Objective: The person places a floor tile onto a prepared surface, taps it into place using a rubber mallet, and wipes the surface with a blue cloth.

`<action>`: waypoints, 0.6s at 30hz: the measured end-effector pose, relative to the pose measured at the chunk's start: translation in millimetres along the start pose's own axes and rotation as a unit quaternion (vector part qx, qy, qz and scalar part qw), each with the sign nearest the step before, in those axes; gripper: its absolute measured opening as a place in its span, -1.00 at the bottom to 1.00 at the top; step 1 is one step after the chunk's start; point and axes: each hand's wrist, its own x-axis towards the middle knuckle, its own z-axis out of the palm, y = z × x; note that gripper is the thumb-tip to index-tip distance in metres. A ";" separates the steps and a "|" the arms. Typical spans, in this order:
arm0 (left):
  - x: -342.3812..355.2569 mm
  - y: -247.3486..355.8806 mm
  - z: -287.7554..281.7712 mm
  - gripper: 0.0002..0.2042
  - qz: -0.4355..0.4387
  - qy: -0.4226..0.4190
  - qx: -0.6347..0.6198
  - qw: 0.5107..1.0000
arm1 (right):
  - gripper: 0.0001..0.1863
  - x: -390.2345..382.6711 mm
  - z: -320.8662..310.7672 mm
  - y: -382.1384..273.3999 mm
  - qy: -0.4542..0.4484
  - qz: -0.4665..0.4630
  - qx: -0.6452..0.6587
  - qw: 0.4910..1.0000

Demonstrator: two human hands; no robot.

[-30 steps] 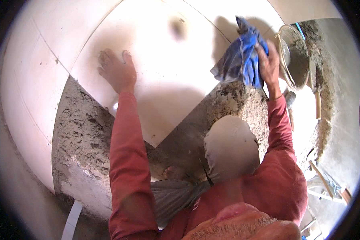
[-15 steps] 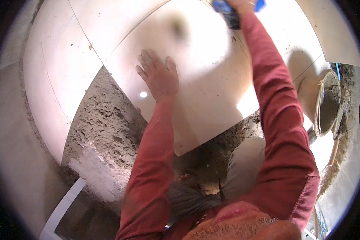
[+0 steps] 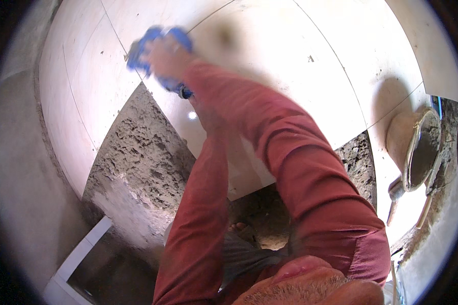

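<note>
Head view, right hand: the right hand is at the upper left, its arm crossing over the left one; it is blurred.
Right grip: closed on a bunched blue cloth, which bulges out on both sides of the fingers.
Cloth: at the near-left corner of a large tile, over the joint with the next tile; the blur hides whether all of it touches the tile.
Left hand: only the wrist end of the left hand shows, just below the cloth and over the same tile; the right forearm covers the rest.
Left grip: hidden, so I cannot tell whether it is wide, narrow or holding something.
Sleeves: both arms wear a red sleeve, the right one stretched long across the tile.
Floor: the large tile is pale and glossy, with thin joints beside its neighbours; a small dark fleck lies on it, right of the hands.
Mortar: a rough grey patch of mortar lies bare at the tile's left edge, and more shows beyond its lower right edge.
Bucket: a bucket leans at the right, its wide mouth turned rightward and coated grey inside.
Tools: a hammer lies just below the bucket, with a wooden handle near it.
Lower left: a white strip bends round a dark area.
</note>
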 end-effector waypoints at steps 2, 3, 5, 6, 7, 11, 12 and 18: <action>3.2 4.6 5.1 -0.29 0.010 0.055 0.007 0.998 | -0.76 -4.3 -3.3 71.4 0.054 0.057 -0.056 0.995; 5.4 7.3 8.6 -0.29 0.023 0.116 0.045 0.992 | -0.79 -12.9 -12.0 109.4 0.040 0.101 -0.126 0.986; 7.9 10.0 13.9 -0.32 0.041 0.183 0.083 0.979 | -0.62 -21.1 -38.6 179.4 0.041 0.182 -0.099 0.978; 8.8 10.2 15.7 -0.34 0.044 0.189 0.082 0.977 | -0.67 -30.0 -60.0 212.5 0.050 0.205 -0.136 0.968; 9.1 9.4 16.5 -0.36 0.039 0.197 0.075 0.977 | -0.68 -39.0 -80.6 237.0 0.034 0.234 -0.200 0.951; 9.7 6.5 18.3 -0.33 0.027 0.195 0.075 0.978 | -0.65 -45.8 -136.6 269.8 -0.007 0.296 -0.246 0.923; 9.6 5.7 17.9 -0.33 0.025 0.195 0.074 0.978 | -0.66 -47.7 -141.7 261.7 -0.010 0.248 -0.275 0.929; 9.7 5.1 14.6 -0.33 0.017 0.190 0.056 0.980 | -0.67 -54.7 -126.6 159.7 -0.052 0.163 -0.202 0.964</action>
